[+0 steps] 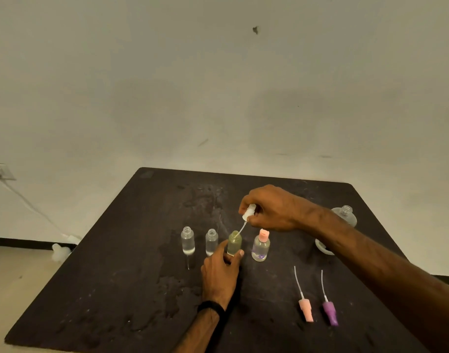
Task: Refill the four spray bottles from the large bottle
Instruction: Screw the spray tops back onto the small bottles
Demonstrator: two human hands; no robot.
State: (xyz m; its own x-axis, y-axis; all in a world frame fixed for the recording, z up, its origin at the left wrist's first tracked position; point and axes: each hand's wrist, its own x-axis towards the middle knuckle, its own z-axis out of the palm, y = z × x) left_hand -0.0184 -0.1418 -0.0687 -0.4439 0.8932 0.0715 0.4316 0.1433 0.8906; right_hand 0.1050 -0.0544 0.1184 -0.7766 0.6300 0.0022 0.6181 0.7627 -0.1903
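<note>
Several small bottles stand in a row on the black table (141,289). Two clear open ones (188,240) (211,241) stand at the left. My left hand (222,266) grips the base of a greenish bottle (234,242). My right hand (271,208) pinches a white spray head (249,212), and its thin tube dips into that bottle's neck. A clear bottle with a pink cap (261,245) stands at the right of the row. The large open bottle (345,215) sits at the far right, partly hidden behind my right forearm.
A pink spray head (306,309) and a purple spray head (330,312) lie on the table at the front right, tubes pointing away. A white round lid (321,247) shows under my right arm. Wet patches mark the table. A cable runs down the wall at the left.
</note>
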